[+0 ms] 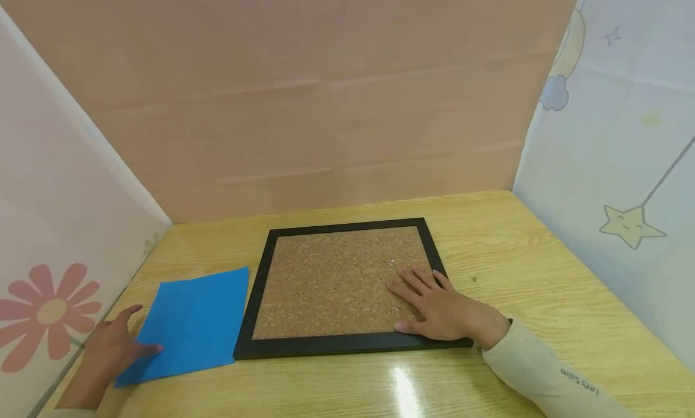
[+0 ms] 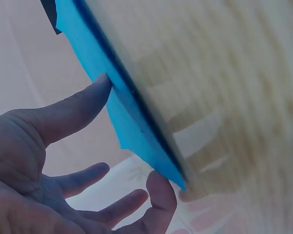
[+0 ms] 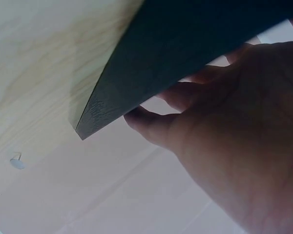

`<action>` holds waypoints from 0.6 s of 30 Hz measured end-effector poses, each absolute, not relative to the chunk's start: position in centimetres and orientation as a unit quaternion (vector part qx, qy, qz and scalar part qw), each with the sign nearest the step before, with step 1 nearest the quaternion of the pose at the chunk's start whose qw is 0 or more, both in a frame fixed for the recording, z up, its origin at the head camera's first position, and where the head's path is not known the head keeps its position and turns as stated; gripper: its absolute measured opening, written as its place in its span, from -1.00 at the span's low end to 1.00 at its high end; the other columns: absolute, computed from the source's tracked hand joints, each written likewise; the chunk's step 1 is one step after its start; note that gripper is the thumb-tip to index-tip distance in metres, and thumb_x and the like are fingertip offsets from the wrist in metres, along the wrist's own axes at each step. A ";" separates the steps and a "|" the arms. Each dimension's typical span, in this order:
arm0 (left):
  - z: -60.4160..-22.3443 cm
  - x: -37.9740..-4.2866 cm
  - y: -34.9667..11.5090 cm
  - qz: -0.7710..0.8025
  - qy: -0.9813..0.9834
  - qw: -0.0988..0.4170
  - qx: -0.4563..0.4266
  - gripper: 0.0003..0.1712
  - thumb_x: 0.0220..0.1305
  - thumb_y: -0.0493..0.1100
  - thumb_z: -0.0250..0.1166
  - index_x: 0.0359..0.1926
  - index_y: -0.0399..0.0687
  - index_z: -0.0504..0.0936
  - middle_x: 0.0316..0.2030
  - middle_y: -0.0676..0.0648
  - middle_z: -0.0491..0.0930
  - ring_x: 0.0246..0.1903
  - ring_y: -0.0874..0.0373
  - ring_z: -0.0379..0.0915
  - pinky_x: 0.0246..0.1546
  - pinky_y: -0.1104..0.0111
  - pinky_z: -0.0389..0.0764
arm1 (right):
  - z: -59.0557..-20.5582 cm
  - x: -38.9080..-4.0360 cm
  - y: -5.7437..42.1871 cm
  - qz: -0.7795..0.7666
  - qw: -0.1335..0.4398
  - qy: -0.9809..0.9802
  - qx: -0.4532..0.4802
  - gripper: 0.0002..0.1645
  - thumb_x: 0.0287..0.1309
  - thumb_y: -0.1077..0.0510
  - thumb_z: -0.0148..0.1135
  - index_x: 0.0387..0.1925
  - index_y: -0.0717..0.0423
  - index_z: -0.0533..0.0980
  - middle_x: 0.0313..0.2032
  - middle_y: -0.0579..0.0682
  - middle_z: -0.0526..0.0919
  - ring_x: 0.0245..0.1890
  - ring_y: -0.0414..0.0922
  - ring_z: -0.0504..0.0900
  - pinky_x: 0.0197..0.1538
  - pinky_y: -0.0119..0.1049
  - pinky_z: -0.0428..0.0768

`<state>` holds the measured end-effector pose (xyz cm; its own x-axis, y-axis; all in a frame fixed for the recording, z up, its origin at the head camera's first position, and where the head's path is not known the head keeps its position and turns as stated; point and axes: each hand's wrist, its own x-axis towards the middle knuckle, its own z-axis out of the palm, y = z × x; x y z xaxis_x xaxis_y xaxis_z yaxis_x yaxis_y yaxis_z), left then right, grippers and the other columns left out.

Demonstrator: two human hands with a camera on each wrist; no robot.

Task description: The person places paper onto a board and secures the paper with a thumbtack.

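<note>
A cork board (image 1: 336,285) in a black frame (image 1: 347,344) lies flat on the wooden table. My right hand (image 1: 437,306) rests palm down on its right side, fingers spread over the cork and frame. To the left of the board lies a square blue sheet (image 1: 198,321), its right edge close to the frame. My left hand (image 1: 111,348) is at the sheet's left side with thumb and fingers spread apart. In the left wrist view the thumb (image 2: 83,105) touches the blue sheet's edge, and one fingertip is right at its corner.
A small thumbtack (image 3: 17,162) lies on the table right of the board. Tiny shiny bits (image 1: 390,262) show on the cork near my right hand. Patterned cloth walls (image 1: 613,164) enclose the table left and right, and a plain tan one (image 1: 336,116) stands behind.
</note>
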<state>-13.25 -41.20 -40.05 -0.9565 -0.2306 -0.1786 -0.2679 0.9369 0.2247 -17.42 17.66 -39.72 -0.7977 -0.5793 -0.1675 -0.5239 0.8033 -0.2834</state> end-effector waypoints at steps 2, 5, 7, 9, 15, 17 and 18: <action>-40.1 -13.3 -41.2 0.134 0.979 0.084 -0.131 0.31 -0.10 0.23 0.57 0.38 -0.46 0.04 0.12 -0.72 0.21 0.13 -0.66 0.07 0.04 -0.36 0.32 | -39.6 -17.4 17.7 -0.111 0.123 0.942 -0.293 -0.03 0.30 -0.51 -0.09 0.57 -0.18 0.04 0.60 0.12 -0.15 0.59 0.26 -0.22 0.45 0.42 -0.18; -40.2 -13.4 -41.3 0.149 0.977 0.092 -0.125 0.33 -0.07 0.22 0.56 0.40 -0.46 0.00 0.14 -0.71 0.21 0.13 -0.65 0.06 0.04 -0.37 0.34 | -39.5 -17.5 17.7 -0.110 0.122 0.942 -0.292 -0.04 0.30 -0.50 -0.08 0.57 -0.18 0.05 0.60 0.12 -0.14 0.58 0.26 -0.22 0.45 0.42 -0.18; -40.3 -13.6 -41.3 0.164 0.974 0.101 -0.122 0.34 -0.04 0.18 0.56 0.42 -0.47 -0.05 0.13 -0.71 0.25 0.11 -0.63 0.13 0.03 -0.34 0.38 | -39.5 -17.5 17.7 -0.110 0.122 0.942 -0.292 -0.04 0.30 -0.50 -0.08 0.57 -0.19 0.05 0.60 0.12 -0.14 0.58 0.26 -0.21 0.45 0.42 -0.18; -40.3 -13.7 -41.2 0.175 0.971 0.110 -0.121 0.35 -0.01 0.12 0.56 0.44 -0.49 -0.12 0.12 -0.71 0.27 0.09 -0.63 0.20 0.02 -0.32 0.41 | -39.5 -17.5 17.7 -0.111 0.123 0.942 -0.291 -0.04 0.30 -0.51 -0.08 0.57 -0.19 0.04 0.60 0.12 -0.15 0.58 0.26 -0.21 0.45 0.42 -0.18; -40.1 -13.7 -40.9 0.185 0.966 0.131 -0.127 0.42 0.07 0.06 0.53 0.42 -0.64 -0.31 0.10 -0.77 0.21 0.09 -0.66 0.23 0.07 -0.33 0.39 | -39.6 -17.5 17.9 -0.112 0.126 0.942 -0.290 -0.02 0.28 -0.54 -0.12 0.57 -0.21 0.03 0.60 0.10 -0.17 0.59 0.25 -0.22 0.45 0.42 -0.19; -40.1 -13.7 -40.9 0.185 0.965 0.134 -0.130 0.41 0.07 0.09 0.52 0.40 -0.68 -0.28 0.10 -0.77 0.21 0.09 -0.65 0.23 0.09 -0.33 0.39 | -39.5 -17.5 17.9 -0.113 0.126 0.942 -0.290 -0.02 0.28 -0.54 -0.11 0.57 -0.21 0.03 0.60 0.10 -0.17 0.59 0.25 -0.22 0.45 0.42 -0.20; -40.1 -13.7 -41.0 0.188 0.964 0.135 -0.133 0.37 0.09 0.09 0.52 0.40 -0.68 -0.24 0.10 -0.76 0.20 0.09 -0.65 0.23 0.09 -0.32 0.39 | -39.5 -17.5 17.8 -0.114 0.126 0.942 -0.290 -0.02 0.29 -0.53 -0.11 0.57 -0.21 0.03 0.60 0.10 -0.17 0.59 0.25 -0.22 0.45 0.42 -0.20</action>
<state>-13.72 -40.97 -40.06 -0.9279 -0.2062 -0.3106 -0.3079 0.8936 0.3266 -17.46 17.84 -39.51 -0.8001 -0.5747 -0.1720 -0.5168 0.8060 -0.2887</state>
